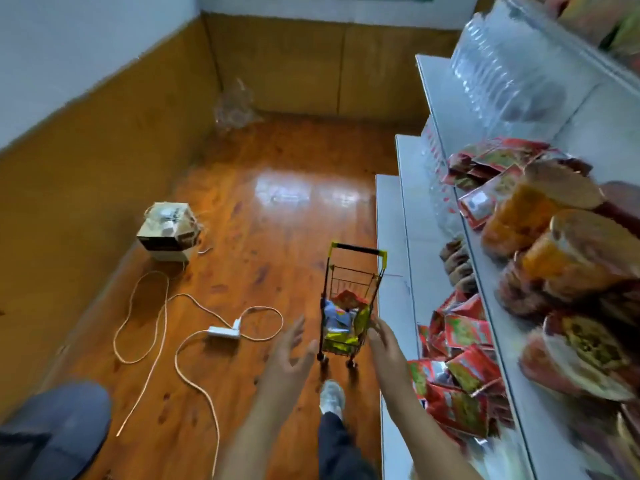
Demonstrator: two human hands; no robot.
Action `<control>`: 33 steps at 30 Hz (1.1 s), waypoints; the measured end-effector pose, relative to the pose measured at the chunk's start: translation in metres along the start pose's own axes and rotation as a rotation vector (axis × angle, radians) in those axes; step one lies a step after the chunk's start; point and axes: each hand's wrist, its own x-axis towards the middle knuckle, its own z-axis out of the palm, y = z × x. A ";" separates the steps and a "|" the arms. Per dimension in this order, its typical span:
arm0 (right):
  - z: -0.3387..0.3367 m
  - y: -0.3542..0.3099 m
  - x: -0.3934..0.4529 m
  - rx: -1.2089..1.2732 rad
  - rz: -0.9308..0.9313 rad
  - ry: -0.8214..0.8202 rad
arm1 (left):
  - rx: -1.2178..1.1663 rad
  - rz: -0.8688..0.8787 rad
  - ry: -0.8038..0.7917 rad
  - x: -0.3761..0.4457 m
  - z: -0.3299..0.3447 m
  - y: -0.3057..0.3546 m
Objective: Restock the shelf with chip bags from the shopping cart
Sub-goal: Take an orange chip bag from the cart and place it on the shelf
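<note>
Over by the left wall sits a cardboard box (168,231), and a white cable (162,327) loops across the wooden floor (263,216) to a power strip (224,331), all well apart from the action. Now the left hand (289,348), fingers spread and holding nothing, reaches down beside the shopping cart (346,306). The cart stands just beside the shelf's bottom edge, handy for unloading, with chip bags (341,318) piled inside. The right hand (382,337), fingers relaxed and empty too, comes in at the cart's right rim; touching or not, I cannot tell. On the right, the shelf (408,216) already carries red snack packets (460,362).
</note>
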 end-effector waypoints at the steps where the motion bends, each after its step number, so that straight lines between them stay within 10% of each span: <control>1: 0.003 0.007 0.025 -0.008 0.044 0.006 | -0.002 -0.019 -0.022 0.023 0.003 0.000; 13: 0.029 0.055 0.275 -0.296 0.267 -0.071 | 0.188 -0.444 -0.182 0.312 0.084 -0.054; 21: 0.081 0.167 0.430 -0.675 0.209 -0.185 | 0.046 -0.870 -0.238 0.446 0.158 -0.231; 33: 0.129 0.321 0.547 -1.044 0.129 -0.091 | -0.156 -0.939 0.149 0.530 0.260 -0.383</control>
